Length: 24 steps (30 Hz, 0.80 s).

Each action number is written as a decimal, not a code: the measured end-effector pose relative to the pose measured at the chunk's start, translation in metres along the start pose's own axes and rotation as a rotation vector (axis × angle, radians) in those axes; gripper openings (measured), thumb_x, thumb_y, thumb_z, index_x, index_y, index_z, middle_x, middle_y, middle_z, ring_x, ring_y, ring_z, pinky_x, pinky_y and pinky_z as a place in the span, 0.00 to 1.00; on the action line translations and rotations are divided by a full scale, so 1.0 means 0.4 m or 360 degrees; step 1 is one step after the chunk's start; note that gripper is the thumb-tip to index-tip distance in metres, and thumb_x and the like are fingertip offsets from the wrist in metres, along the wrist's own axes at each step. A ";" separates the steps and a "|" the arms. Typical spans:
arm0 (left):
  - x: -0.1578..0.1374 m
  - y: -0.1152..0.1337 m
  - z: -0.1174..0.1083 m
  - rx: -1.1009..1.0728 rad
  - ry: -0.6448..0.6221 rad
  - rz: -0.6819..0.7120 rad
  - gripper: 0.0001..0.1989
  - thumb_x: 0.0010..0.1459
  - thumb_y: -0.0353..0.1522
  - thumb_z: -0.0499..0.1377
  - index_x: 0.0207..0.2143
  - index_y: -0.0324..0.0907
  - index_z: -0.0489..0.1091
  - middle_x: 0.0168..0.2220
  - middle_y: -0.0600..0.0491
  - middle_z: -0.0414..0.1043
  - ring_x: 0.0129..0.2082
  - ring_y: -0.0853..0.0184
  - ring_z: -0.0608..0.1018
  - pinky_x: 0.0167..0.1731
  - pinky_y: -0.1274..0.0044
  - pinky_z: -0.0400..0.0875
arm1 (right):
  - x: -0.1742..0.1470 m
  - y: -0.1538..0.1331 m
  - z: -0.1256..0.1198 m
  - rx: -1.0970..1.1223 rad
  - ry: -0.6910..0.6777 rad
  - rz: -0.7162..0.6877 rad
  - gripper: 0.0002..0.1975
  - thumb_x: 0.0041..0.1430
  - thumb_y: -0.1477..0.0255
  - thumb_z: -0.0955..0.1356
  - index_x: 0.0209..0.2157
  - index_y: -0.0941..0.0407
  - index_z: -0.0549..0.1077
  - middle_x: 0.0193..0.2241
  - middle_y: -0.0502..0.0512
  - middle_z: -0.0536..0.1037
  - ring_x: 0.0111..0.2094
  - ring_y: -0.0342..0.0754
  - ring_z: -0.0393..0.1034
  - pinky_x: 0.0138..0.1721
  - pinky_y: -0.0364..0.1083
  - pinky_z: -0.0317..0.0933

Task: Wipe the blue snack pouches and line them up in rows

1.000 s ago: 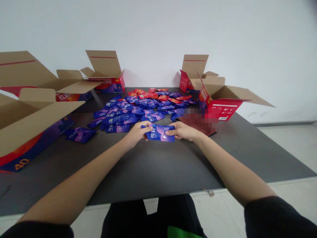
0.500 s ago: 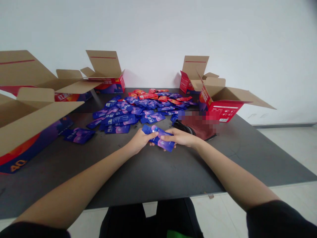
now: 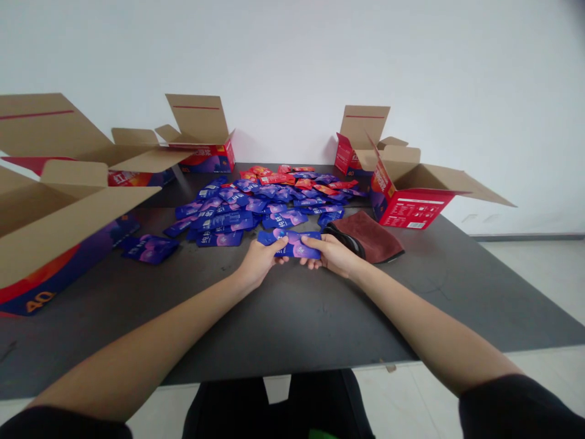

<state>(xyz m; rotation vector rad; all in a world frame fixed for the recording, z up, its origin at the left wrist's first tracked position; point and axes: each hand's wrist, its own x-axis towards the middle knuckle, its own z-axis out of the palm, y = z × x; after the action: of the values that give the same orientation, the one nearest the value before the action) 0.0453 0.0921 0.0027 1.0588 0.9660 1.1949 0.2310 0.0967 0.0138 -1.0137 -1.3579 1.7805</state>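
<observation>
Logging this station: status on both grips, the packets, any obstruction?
Left grip and right grip: both closed on blue packets. Packet pile beyond them. Brown cloth just beyond right grip, nothing visibly blocking.

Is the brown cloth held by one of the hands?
No, the brown cloth lies on the table, while the left hand and the right hand hold blue packets.

A folded reddish-brown cloth [image 3: 377, 238] lies on a flat dark-grey table [image 3: 297, 323]; a black cord-like bundle [image 3: 350, 239] touches its left edge; open red-and-blue cardboard boxes [image 3: 411, 210] stand behind the cloth and well to its left; a plain white wall [image 3: 292, 67] rises beyond it; pale tiled floor [image 3: 543, 265] shows to its right.
</observation>
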 end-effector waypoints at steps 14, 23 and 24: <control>-0.002 -0.007 0.002 -0.0087 -0.0152 -0.0124 0.15 0.47 0.38 0.67 0.31 0.38 0.68 0.23 0.56 0.71 0.18 0.74 0.72 0.17 0.82 0.65 | 0.004 0.017 0.011 -0.0357 0.0201 -0.0350 0.18 0.54 0.59 0.69 0.23 0.59 0.68 0.15 0.49 0.72 0.12 0.36 0.56 0.14 0.38 0.47; 0.004 -0.008 -0.002 -0.0125 -0.0119 -0.0050 0.15 0.45 0.35 0.69 0.30 0.38 0.68 0.24 0.57 0.70 0.20 0.75 0.71 0.17 0.83 0.64 | 0.001 0.017 0.019 -0.0391 0.0166 -0.0348 0.19 0.55 0.57 0.68 0.23 0.59 0.67 0.16 0.50 0.73 0.13 0.37 0.57 0.16 0.39 0.50; 0.004 -0.008 -0.001 -0.0128 -0.0110 -0.0047 0.15 0.45 0.35 0.69 0.30 0.38 0.68 0.24 0.57 0.70 0.20 0.75 0.71 0.18 0.83 0.64 | 0.001 0.017 0.020 -0.0389 0.0165 -0.0350 0.19 0.55 0.57 0.68 0.23 0.59 0.67 0.16 0.50 0.73 0.13 0.37 0.57 0.16 0.39 0.50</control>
<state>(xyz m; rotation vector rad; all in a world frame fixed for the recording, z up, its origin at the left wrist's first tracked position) 0.0458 0.0934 -0.0006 1.0123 0.8703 1.1564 0.2235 0.0919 0.0084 -1.0237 -1.5824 1.4076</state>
